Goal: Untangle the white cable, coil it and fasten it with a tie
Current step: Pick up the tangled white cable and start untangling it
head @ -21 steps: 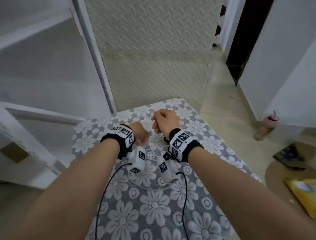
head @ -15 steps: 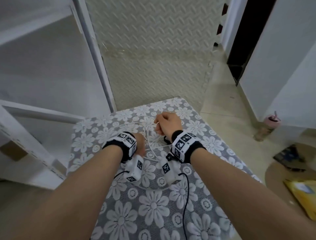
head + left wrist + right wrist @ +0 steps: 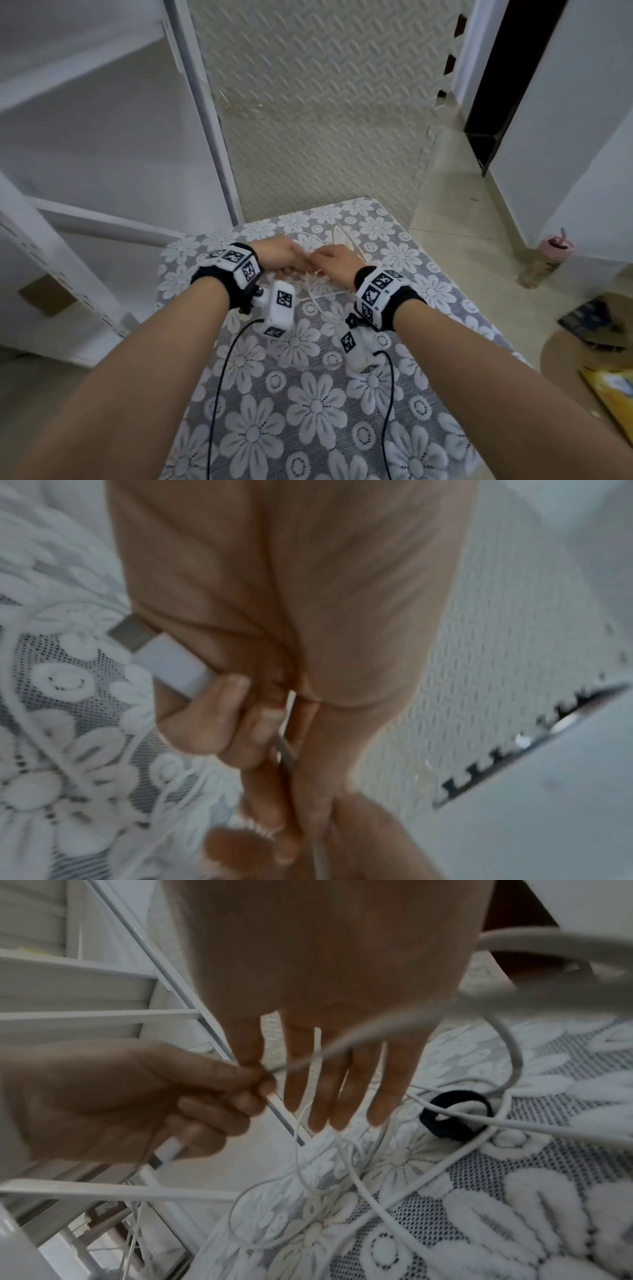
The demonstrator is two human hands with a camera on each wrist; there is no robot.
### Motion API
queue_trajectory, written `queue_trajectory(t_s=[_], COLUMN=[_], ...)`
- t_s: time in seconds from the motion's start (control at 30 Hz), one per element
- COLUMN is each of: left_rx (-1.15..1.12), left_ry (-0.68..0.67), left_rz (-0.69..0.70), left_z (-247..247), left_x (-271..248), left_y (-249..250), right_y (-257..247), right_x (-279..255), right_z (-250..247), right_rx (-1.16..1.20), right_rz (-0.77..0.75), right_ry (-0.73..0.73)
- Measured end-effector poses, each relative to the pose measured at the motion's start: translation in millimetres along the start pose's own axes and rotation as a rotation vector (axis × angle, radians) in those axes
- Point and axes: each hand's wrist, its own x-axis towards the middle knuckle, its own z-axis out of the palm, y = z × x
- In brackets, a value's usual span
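The white cable (image 3: pixel 320 295) lies in tangled loops on the flower-lace table (image 3: pixel 308 411). My left hand (image 3: pixel 279 254) and right hand (image 3: pixel 337 263) meet above the loops at the far middle. In the left wrist view the curled left fingers (image 3: pixel 205 723) hold the white USB plug (image 3: pixel 171 661), and a strand runs out between them. The right wrist view shows the left hand (image 3: pixel 120 1096) pinching the cable (image 3: pixel 394 1204) beside the plug (image 3: pixel 167 1150). My right fingers (image 3: pixel 339 1091) are straight, with strands crossing them. A black tie loop (image 3: pixel 455 1115) lies under the cable on the cloth.
A white metal rack (image 3: pixel 205 120) stands close on the left of the table. On the floor to the right are a pink cup (image 3: pixel 555 250) and a yellow packet (image 3: pixel 613 394). Black camera leads (image 3: pixel 219 377) hang from both wrists over the cloth.
Both hands have moved farther out over the table and come together. The right hand's fist has straightened out. The left hand has come up level with the right.
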Motion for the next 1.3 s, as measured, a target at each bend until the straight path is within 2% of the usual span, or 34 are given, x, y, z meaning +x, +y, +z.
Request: queue_trajectory(t_s=[0.03, 0.13, 0.23, 0.3, 0.43, 0.53, 0.77, 1.07, 1.2, 1.3], left_rx=[-0.102, -0.333, -0.605, -0.710, -0.874, -0.997, -1.009, -1.022, -1.153, -1.279], left_ry=[0.020, 0.098, 0.190, 0.201, 0.158, 0.098, 0.137, 0.130, 0.126, 0.105], left_rz=[0.019, 0.027, 0.005, 0.004, 0.007, -0.010, 0.094, 0.053, 0.068, 0.097], left_z=[-6, -21, -30, -30, -22, -16, -15, -12, -10, -7], left_x=[-3, -11, -17, -19, -12, -5, 8, 18, 28, 35], left_y=[0, 1, -3, -6, -8, -5, -11, -23, -19, -19], right_y=[1, 5, 10, 9, 3, 2, 14, 31, 32, 30], right_x=[-2, -8, -10, -11, -11, -4, 16, 24, 35, 42], right_z=[-1, -7, -22, -32, -36, -31, -28, -31, -24, -24], right_rx=[0.054, 0.422, 0.696, 0.801, 0.705, 0.622, 0.629, 0.509, 0.552, 0.729], right_rz=[0.020, 0.102, 0.080, 0.054, -0.034, -0.030, 0.024, 0.024, 0.051, 0.087], right_ry=[-0.025, -0.015, 0.039, 0.064, 0.003, 0.074, 0.296, 0.330, 0.364, 0.333])
